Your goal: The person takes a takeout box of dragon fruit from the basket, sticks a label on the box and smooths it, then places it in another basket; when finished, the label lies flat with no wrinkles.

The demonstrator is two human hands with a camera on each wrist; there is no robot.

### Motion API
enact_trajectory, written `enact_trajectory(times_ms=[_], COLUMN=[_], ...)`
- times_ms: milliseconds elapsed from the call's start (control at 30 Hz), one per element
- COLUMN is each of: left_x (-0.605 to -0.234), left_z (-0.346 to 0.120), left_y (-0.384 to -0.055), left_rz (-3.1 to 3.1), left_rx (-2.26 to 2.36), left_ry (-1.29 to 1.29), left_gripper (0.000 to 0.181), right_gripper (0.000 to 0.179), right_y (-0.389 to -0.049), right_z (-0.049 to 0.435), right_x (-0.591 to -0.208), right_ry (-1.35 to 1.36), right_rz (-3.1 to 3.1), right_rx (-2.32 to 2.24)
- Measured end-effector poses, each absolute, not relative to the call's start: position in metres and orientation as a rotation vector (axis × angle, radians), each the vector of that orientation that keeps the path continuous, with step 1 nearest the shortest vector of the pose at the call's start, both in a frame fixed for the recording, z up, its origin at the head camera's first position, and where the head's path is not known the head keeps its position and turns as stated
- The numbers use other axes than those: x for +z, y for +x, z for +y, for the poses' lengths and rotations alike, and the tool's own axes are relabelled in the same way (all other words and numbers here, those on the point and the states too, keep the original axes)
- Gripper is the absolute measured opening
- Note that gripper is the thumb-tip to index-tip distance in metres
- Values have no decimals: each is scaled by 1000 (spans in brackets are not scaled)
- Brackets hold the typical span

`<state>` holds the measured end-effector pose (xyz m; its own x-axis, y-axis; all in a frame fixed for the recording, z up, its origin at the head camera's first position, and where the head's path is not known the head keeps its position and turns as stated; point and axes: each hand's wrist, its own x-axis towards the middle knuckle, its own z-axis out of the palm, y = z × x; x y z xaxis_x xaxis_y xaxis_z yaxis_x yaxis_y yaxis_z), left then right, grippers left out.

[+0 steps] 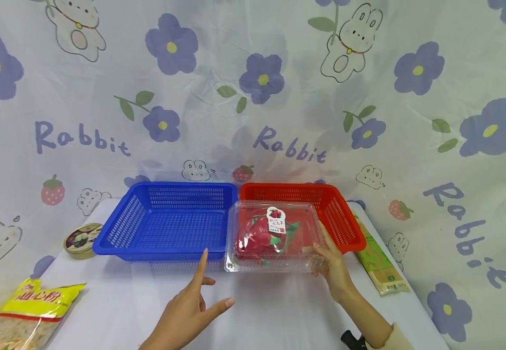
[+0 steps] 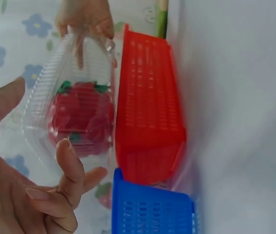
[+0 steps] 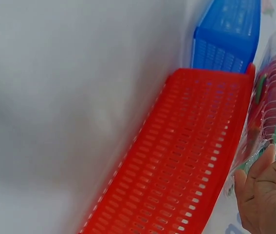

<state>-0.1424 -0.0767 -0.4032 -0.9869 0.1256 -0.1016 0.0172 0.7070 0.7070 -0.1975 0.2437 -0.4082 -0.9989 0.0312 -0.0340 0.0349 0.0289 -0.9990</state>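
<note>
A clear plastic clamshell box [image 1: 275,236] with red dragon fruit inside and a white label on its lid is held over the front of the red basket [image 1: 345,223]. My right hand [image 1: 334,270] grips the box by its right side, with the thumb on the lid. In the right wrist view, the fingers of the right hand [image 3: 264,195] curl at the box's end. My left hand [image 1: 187,308] holds nothing, its index finger extended and thumb spread, in front of the blue basket [image 1: 161,253]. The left wrist view shows the left hand [image 2: 26,190] apart from the box.
The blue and red baskets stand side by side against a patterned curtain. A round tin [image 1: 82,241] sits left of the blue basket. A yellow-topped food bag [image 1: 34,311] lies at the front left. A green and tan packet [image 1: 380,262] lies right of the red basket.
</note>
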Motion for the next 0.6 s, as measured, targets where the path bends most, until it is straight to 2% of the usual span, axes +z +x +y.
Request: enact_trajectory(times_ms=[600], left_x=[-434], left_z=[-107], left_y=[-126], left_rz=[2717], left_rx=[1261], left_ry=[44], left_gripper=[99], right_gripper=[62], right_y=[-215], right_z=[252], right_x=[-408], right_ry=[85], right_rz=[2253], right_rx=[-2222])
